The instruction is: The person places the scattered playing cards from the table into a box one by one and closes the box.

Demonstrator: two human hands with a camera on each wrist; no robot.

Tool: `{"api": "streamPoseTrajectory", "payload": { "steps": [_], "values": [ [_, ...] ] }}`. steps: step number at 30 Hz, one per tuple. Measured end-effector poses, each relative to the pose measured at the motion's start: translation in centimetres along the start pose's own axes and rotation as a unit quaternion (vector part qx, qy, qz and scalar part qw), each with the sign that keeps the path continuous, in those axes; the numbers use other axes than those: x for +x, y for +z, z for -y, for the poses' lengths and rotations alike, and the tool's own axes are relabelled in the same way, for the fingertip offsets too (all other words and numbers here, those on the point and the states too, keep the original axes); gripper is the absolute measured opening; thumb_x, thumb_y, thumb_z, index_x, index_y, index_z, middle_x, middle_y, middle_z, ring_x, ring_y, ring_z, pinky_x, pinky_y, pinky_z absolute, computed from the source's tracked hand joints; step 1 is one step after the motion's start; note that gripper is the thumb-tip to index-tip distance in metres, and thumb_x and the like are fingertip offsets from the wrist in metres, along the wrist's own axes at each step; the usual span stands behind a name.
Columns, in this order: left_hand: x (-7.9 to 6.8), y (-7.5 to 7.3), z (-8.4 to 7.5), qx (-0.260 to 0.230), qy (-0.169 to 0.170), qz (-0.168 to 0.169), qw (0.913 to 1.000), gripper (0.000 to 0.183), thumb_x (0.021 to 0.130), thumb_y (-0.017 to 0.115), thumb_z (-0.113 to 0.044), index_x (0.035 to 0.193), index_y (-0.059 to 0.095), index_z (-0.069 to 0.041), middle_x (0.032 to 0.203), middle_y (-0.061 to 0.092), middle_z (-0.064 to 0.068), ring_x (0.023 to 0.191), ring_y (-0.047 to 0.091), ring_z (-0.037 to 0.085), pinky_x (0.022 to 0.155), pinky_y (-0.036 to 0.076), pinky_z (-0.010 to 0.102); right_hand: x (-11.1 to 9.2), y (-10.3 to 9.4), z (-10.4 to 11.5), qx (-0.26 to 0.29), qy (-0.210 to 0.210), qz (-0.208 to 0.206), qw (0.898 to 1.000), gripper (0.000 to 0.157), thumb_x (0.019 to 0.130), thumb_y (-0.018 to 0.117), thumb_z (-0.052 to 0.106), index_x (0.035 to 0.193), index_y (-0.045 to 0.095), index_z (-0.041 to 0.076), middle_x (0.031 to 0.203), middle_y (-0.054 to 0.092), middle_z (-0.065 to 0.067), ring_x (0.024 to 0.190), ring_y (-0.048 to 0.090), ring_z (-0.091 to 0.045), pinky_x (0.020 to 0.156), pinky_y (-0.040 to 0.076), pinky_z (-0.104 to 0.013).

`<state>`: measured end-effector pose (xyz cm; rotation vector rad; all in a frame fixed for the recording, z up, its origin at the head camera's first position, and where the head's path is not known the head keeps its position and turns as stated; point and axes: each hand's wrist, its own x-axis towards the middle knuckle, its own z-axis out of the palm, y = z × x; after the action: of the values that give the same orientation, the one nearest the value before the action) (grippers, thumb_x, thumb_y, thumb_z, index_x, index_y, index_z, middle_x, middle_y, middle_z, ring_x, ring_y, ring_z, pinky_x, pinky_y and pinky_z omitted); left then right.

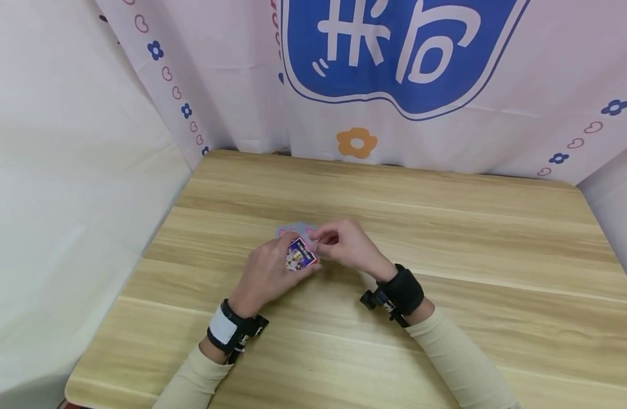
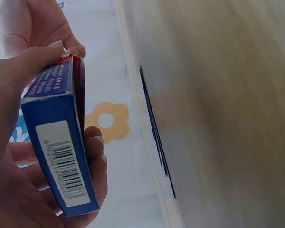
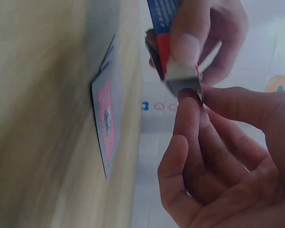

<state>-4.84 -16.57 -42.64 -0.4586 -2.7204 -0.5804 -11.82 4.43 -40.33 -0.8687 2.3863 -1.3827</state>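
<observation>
My left hand point(image 1: 262, 270) grips a small blue playing-card box point(image 1: 299, 257), thumb on one side and fingers round the other. The box's barcode end point(image 2: 64, 164) faces the left wrist camera. My right hand point(image 1: 348, 245) is at the opposite end of the box. In the right wrist view its thumb and forefinger pinch the pale end flap point(image 3: 183, 73). Just beyond the hands, several grey-edged playing cards point(image 3: 106, 114) with pink backs lie spread and overlapping on the table. What is inside the box cannot be seen.
A wood-grain table point(image 1: 462, 238) extends around both hands. Behind it hangs a white cloth point(image 1: 247, 91) with a blue emblem and an orange flower. Pale fabric point(image 1: 63, 170) stands along the left side. Each wrist wears a black strap with a camera.
</observation>
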Motion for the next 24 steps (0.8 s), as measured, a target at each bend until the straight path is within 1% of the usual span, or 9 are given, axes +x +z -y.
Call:
{"api": "streamPoseTrajectory", "payload": {
  "steps": [4,8,11,12,14,17,18,19,24],
  "values": [
    [-0.1,-0.1,0.0,0.002,0.0,-0.001,1.0,0.07,0.081,0.087,-0.056,0.122,0.068,-0.002,0.085,0.075,0.01,0.066,0.068,0.017,0.054,0.052,0.028,0.0,0.7,0.4,-0.002,0.004,0.025,1.0,0.021,0.096,0.071,0.008,0.114,0.081,0.006,0.102,0.08,-0.008,0.082,0.067,-0.011,0.071,0.056,-0.023],
    [-0.1,-0.5,0.4,-0.005,-0.004,-0.002,1.0,0.071,0.081,0.088,-0.052,0.126,0.066,-0.001,0.089,0.077,0.012,0.07,0.071,0.019,0.056,0.055,0.032,0.1,0.4,0.8,-0.011,-0.005,0.051,0.999,0.026,0.101,0.066,0.012,0.123,0.078,0.008,0.111,0.08,-0.008,0.085,0.067,-0.012,0.071,0.055,-0.024],
    [0.2,-1.1,1.1,-0.005,-0.018,-0.008,0.9998,0.069,0.082,0.089,-0.048,0.126,0.065,-0.001,0.093,0.077,0.014,0.074,0.073,0.023,0.059,0.058,0.035,0.7,0.1,0.7,-0.043,-0.018,0.061,0.997,0.031,0.104,0.063,0.017,0.132,0.073,0.007,0.113,0.079,-0.007,0.091,0.069,-0.015,0.076,0.057,-0.029],
    [0.3,-1.3,1.4,-0.004,-0.028,-0.011,0.9995,0.068,0.082,0.089,-0.046,0.126,0.065,-0.001,0.094,0.077,0.015,0.075,0.073,0.024,0.059,0.058,0.036,1.0,0.1,0.5,-0.068,-0.026,0.064,0.995,0.033,0.105,0.062,0.02,0.134,0.071,0.007,0.113,0.078,-0.007,0.092,0.069,-0.016,0.078,0.057,-0.031],
    [0.4,-1.8,2.0,0.0,-0.051,-0.019,0.9985,0.067,0.081,0.09,-0.044,0.126,0.066,-0.001,0.097,0.077,0.016,0.077,0.073,0.026,0.061,0.058,0.038,2.0,0.4,0.0,-0.144,-0.05,0.069,0.986,0.038,0.107,0.06,0.025,0.138,0.068,0.006,0.119,0.077,-0.009,0.101,0.072,-0.019,0.086,0.059,-0.035],
    [0.4,-2.6,2.8,0.008,-0.079,-0.023,0.9966,0.067,0.08,0.091,-0.043,0.127,0.066,-0.002,0.099,0.077,0.017,0.078,0.073,0.029,0.061,0.058,0.041,3.6,1.2,-0.6,-0.262,-0.092,0.088,0.957,0.047,0.109,0.056,0.033,0.146,0.061,0.006,0.137,0.069,-0.016,0.122,0.069,-0.028,0.103,0.057,-0.043],
    [0.4,-2.8,3.0,0.01,-0.083,-0.022,0.9962,0.067,0.08,0.09,-0.043,0.127,0.066,-0.001,0.099,0.077,0.017,0.079,0.073,0.029,0.062,0.058,0.042,4.1,1.5,-0.7,-0.293,-0.107,0.094,0.945,0.049,0.109,0.054,0.036,0.148,0.059,0.007,0.143,0.066,-0.018,0.13,0.066,-0.03,0.109,0.054,-0.044],
    [0.3,-3.0,3.3,0.012,-0.087,-0.023,0.9959,0.067,0.08,0.09,-0.044,0.126,0.067,-0.001,0.099,0.077,0.018,0.079,0.073,0.03,0.062,0.058,0.042,4.5,1.7,-0.7,-0.311,-0.115,0.102,0.938,0.05,0.11,0.053,0.036,0.15,0.056,0.007,0.15,0.06,-0.02,0.137,0.061,-0.032,0.114,0.05,-0.045],
    [0.2,-3.6,4.1,0.025,-0.103,-0.029,0.994,0.067,0.082,0.088,-0.047,0.125,0.066,-0.001,0.095,0.076,0.019,0.076,0.073,0.031,0.06,0.057,0.043,6.0,2.5,-0.6,-0.322,-0.118,0.142,0.929,0.054,0.112,0.046,0.035,0.159,0.045,0.008,0.164,0.045,-0.02,0.154,0.043,-0.033,0.126,0.036,-0.045]
  ]
}}
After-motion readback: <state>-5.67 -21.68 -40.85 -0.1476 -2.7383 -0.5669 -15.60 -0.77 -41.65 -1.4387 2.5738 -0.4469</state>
